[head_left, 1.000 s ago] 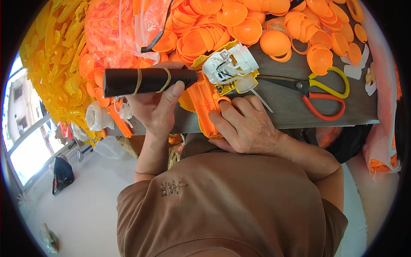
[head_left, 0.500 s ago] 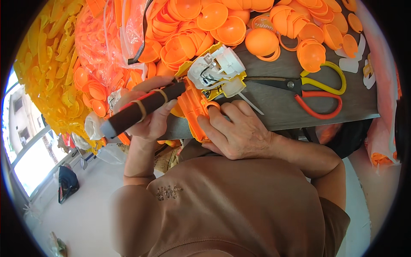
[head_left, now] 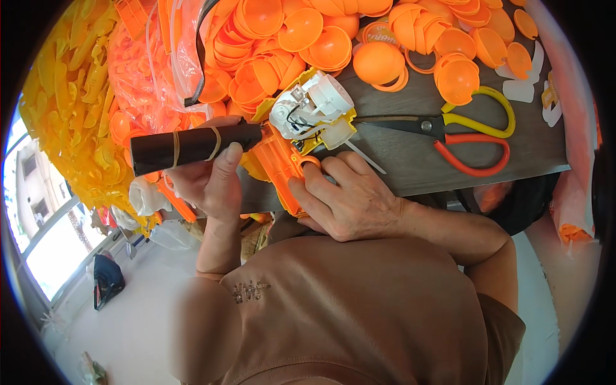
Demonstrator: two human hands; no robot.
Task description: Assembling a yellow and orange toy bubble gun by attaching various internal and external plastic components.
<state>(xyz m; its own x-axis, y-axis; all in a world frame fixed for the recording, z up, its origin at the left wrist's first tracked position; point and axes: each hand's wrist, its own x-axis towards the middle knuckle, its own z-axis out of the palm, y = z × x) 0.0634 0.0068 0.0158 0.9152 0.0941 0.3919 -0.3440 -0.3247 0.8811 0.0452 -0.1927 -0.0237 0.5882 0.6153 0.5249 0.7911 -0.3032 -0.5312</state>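
Observation:
My left hand is closed around a thick black screwdriver-like tool with two tan rubber bands on it. Its narrow end meets the upper left edge of an orange plastic housing. My right hand grips the housing's lower right side, fingers by a small orange ring; part of its grip is hidden. Joined to the housing's far end is a white mechanism with dark wires in a yellow shell, a thin white stem sticking out.
Scissors with yellow and red handles lie on the grey table to the right. Orange cups are heaped at the back. Bagged orange parts and a pile of yellow parts fill the left.
The tool has swung from a slant to nearly level, its thick end moving left and up. My left hand turned with it. The housing and my right hand shifted slightly left.

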